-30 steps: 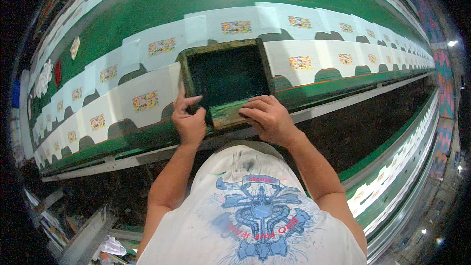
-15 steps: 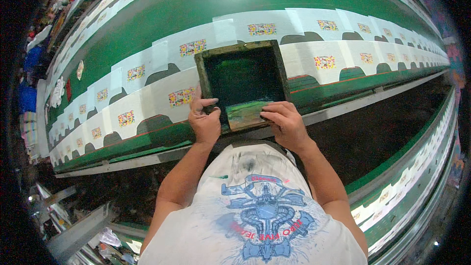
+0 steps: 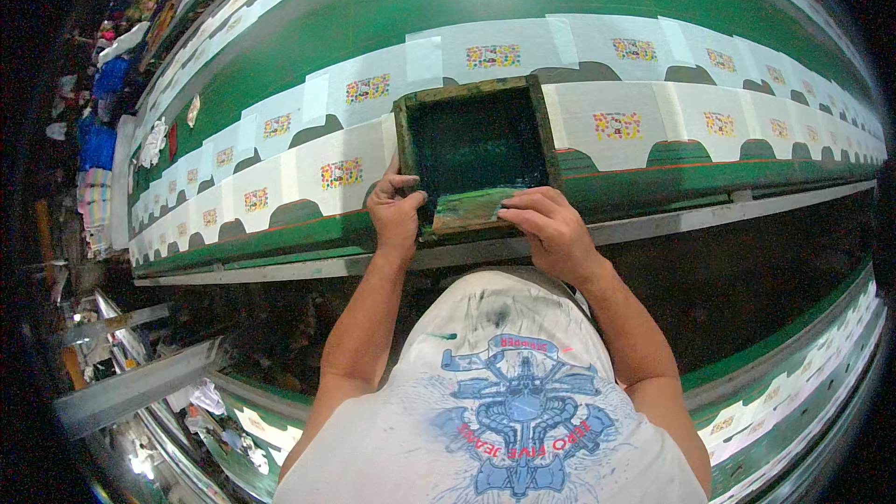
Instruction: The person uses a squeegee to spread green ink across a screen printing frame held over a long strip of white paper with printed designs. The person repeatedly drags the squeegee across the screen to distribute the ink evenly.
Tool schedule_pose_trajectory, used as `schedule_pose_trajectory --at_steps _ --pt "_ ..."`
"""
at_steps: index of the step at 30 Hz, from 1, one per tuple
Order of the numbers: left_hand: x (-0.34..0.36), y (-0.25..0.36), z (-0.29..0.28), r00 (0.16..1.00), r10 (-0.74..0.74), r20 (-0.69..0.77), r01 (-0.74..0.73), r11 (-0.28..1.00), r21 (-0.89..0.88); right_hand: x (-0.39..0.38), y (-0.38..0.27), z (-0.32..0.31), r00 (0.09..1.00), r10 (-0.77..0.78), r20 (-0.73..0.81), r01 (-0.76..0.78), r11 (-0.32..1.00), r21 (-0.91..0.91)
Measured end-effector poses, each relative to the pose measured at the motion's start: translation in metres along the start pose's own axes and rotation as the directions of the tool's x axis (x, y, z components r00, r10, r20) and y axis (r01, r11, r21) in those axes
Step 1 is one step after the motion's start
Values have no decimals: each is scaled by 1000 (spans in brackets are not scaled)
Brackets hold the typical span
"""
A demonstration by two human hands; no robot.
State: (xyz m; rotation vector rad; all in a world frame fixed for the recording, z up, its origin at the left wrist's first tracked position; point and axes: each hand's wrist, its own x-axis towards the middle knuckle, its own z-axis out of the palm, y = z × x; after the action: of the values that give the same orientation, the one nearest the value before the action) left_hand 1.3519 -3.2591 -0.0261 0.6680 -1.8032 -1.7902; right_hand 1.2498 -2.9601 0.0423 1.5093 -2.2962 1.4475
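Observation:
A dark wooden screen-printing frame [image 3: 544, 126] lies over the near row of white fabric pieces [image 3: 593, 98] on a long green table. Its mesh looks dark, smeared with green. My left hand [image 3: 396, 213] is closed on the frame's near left corner, thumb and fingers around the rim. At the near end inside the frame leans a wide squeegee [image 3: 469, 211], wood-coloured and stained green. My right hand [image 3: 557, 231] pinches the squeegee by its right end. Small multicoloured prints [image 3: 342, 173] show on the fabric at both sides; whatever lies under the frame is hidden.
A second row of printed white pieces [image 3: 493, 57] runs behind the first on the green tabletop [image 3: 373, 23]. A pale rail [image 3: 672, 224] edges the table near me. Another table [image 3: 775, 425] stands at the lower right, and a metal bar [image 3: 140, 387] at the lower left.
The view has shifted and turned slightly. Both hands keep their grips on the frame and squeegee, and the squeegee stays at the frame's near end.

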Motion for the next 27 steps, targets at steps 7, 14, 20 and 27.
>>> schedule_pose_trajectory --at_steps 7,14,20,27 --pt "0 -2 3 1000 -21 -9 21 1000 -24 3 8 -9 997 -52 49 50 998 28" --pt "-2 -3 1 999 -52 -14 51 998 -32 10 10 -13 994 -70 84 69 997 18" --pt "-1 -7 -2 997 -65 32 67 996 -56 12 7 -13 996 -47 80 47 999 -3" --pt "1 -4 1 1000 -24 20 24 1000 3 18 2 -11 996 -1 91 5 999 -51"
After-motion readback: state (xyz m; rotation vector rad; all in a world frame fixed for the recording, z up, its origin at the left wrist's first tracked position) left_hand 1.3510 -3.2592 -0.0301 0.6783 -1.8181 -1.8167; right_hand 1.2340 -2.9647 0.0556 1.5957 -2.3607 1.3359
